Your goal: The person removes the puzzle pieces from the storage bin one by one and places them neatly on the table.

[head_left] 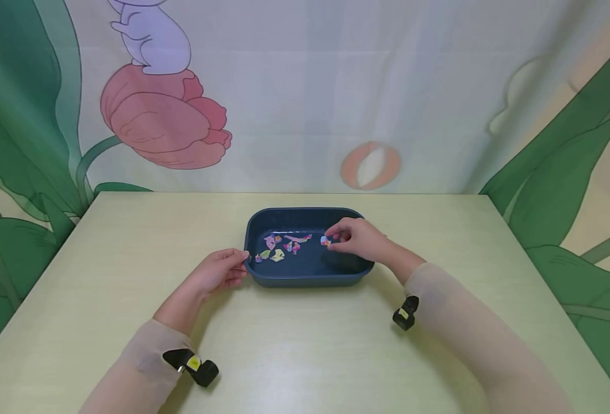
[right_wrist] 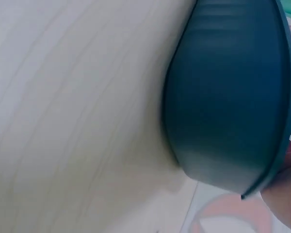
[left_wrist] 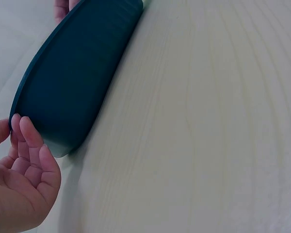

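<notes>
A dark blue rectangular tray (head_left: 310, 281) holds several small colourful cut-out stickers (head_left: 277, 255), mostly in its left half. At the tray's left end, my left hand (head_left: 221, 269) pinches the rim between thumb and fingers; in the left wrist view the fingertips (left_wrist: 31, 133) lie against the outer wall. My right hand (head_left: 359, 238) reaches over the tray's right side and pinches a small multicoloured sticker (head_left: 325, 240) with thumb and forefinger. In the right wrist view the tray wall (right_wrist: 228, 97) hides most of that hand.
The tray stands on a pale wooden table (head_left: 305, 345), near its back edge. Behind the table hangs a printed curtain (head_left: 284, 86) with flowers and leaves. Small black cameras are worn on the left sleeve (head_left: 134, 368) and right sleeve (head_left: 470, 328).
</notes>
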Demonstrator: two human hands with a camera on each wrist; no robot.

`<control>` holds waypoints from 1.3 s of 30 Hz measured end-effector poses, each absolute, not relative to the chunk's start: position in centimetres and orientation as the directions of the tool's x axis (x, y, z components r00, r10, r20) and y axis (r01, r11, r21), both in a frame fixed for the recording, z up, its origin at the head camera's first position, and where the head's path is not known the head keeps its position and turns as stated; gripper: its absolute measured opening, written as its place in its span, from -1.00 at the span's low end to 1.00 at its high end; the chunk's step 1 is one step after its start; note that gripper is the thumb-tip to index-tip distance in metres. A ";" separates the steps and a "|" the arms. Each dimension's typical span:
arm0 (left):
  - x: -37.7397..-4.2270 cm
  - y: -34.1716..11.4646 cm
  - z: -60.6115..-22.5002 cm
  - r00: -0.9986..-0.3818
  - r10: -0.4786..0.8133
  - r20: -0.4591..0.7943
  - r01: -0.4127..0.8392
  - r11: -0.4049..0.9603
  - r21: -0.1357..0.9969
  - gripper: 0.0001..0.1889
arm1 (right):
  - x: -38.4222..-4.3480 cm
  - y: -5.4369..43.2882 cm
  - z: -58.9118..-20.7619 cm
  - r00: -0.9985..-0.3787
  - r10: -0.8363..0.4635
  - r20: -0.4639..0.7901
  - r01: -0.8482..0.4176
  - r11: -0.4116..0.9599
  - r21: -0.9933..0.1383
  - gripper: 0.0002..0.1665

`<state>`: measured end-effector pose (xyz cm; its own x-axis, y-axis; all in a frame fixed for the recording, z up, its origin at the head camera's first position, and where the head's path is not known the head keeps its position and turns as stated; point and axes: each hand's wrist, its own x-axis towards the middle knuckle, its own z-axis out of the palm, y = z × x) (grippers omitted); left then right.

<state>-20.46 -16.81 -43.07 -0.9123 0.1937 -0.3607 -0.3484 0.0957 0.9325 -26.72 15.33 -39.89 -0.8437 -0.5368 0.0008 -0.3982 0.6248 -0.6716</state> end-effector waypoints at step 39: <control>-20.6 -16.8 -42.9 -0.905 0.180 -0.386 -0.373 0.103 0.922 -0.77 | -26.4 20.8 -39.6 -0.906 -0.423 0.021 -0.337 0.689 -0.642 -0.71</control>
